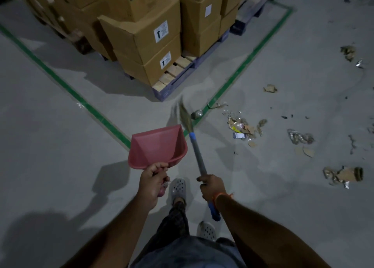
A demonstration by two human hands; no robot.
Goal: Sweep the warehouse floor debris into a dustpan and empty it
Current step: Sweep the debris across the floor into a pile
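Dustpan, pink, hangs off the floor, its handle clenched in the left hand; right hand grasps the broom. Debris lies at two o'clock; boxes at twelve; bare floor at nine.

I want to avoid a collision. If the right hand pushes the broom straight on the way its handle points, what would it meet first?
Probably the crumpled wrapper on the green floor line, just past the bristles of the broom that the right hand grips. The pallet lies beyond; depth is unclear.
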